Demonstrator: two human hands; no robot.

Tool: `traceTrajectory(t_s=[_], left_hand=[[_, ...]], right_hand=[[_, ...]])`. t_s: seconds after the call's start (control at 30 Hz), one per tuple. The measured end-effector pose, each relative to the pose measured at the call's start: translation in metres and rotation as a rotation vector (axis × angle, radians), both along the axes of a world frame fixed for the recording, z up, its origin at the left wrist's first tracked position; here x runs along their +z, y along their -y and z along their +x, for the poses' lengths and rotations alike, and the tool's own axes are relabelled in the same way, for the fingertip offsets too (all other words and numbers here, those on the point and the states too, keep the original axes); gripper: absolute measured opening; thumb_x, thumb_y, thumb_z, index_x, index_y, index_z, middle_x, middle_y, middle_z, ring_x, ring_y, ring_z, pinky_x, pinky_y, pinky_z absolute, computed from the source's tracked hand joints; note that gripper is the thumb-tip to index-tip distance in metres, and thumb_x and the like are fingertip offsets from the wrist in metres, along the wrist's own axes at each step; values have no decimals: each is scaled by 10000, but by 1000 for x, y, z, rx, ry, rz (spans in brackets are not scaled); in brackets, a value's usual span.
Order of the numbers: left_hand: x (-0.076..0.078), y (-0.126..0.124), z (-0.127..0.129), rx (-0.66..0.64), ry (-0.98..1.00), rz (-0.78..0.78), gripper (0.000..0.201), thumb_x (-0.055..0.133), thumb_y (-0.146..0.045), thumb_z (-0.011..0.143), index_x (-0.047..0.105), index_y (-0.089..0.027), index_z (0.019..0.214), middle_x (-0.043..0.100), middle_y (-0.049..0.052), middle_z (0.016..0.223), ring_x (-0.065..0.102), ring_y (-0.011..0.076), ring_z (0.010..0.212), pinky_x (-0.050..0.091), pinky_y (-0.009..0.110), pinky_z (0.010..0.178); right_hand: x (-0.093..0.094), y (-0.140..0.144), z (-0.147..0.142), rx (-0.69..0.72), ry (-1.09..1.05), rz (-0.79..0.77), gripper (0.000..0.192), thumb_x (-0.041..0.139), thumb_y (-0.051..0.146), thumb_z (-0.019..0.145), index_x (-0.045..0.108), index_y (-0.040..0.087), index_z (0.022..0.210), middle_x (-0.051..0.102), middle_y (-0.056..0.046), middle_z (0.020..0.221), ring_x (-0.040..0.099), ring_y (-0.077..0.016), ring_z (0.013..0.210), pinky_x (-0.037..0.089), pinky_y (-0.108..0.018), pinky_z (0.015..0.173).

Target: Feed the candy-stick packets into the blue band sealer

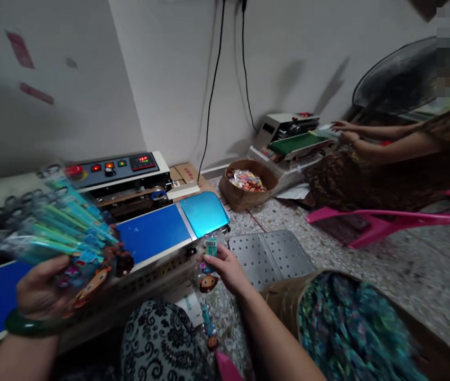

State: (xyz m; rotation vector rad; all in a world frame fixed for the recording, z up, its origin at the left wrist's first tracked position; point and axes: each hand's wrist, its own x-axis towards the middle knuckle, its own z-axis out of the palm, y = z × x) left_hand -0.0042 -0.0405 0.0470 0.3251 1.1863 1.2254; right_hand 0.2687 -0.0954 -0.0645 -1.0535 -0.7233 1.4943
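Fingers wrapped round a thick bunch of bagged doll-head keychains (84, 233), my left hand (44, 291) is over the front edge of the sealing machine's blue conveyor belt (157, 233). The keychains have turquoise straps, dark metal clasps and cartoon heads, all in clear plastic; the bunch is partly blurred. My right hand (227, 264) pinches one bagged keychain (208, 267) beyond the belt's near right corner, its head hanging down. On the floor below lies another such keychain (210, 328).
A paper sack of turquoise packets (351, 323) stands at right front. Behind are a metal footplate (270, 256), a box (244, 198) of packets and a pink stool (351, 217). A co-worker's hands (343, 132) are at a second sealing machine (288, 137). Cables (211, 95) hang down the wall.
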Motion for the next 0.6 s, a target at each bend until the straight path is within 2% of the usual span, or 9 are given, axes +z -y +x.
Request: traceTrajectory(t_s=[0.1, 0.17, 0.23, 0.4, 0.6], left_hand=[[6, 0, 6, 28, -31, -48, 453, 552, -208, 536, 607, -188, 985, 686, 18, 637, 531, 315, 1018, 428, 468, 865], [4, 1, 3, -5, 17, -53, 399, 552, -205, 517, 624, -173, 908, 685, 30, 620, 618, 296, 809, 508, 425, 719], [0, 0, -3, -33, 88, -68, 307, 563, -206, 506, 638, -157, 800, 691, 48, 635, 633, 271, 648, 533, 377, 583], [-4, -2, -19, -59, 174, -14, 176, 606, -140, 449, 640, -119, 620, 693, 88, 629, 635, 257, 573, 543, 358, 560], [-7, 0, -33, -44, 155, 27, 191, 641, -107, 403, 651, -108, 593, 690, 106, 610, 635, 278, 539, 542, 386, 531]], right_hand=[[19, -16, -3, 0, -5, 12, 333, 671, 323, 632, 556, 166, 903, 660, -28, 752, 600, -143, 626, 454, -233, 545], [28, -29, -4, -15, 5, -10, 332, 685, 308, 594, 537, 174, 860, 648, -4, 688, 593, -140, 567, 438, -217, 486], [33, -46, -4, -47, 73, -54, 310, 699, 277, 550, 521, 170, 780, 619, 22, 605, 553, -116, 478, 393, -186, 421], [40, -100, -8, -38, 245, -100, 204, 657, 239, 523, 496, 145, 606, 494, 55, 451, 415, -62, 350, 290, -166, 346], [39, -142, -24, -34, 339, -151, 125, 567, 144, 539, 445, 162, 516, 388, 76, 376, 334, -53, 308, 224, -178, 308]])
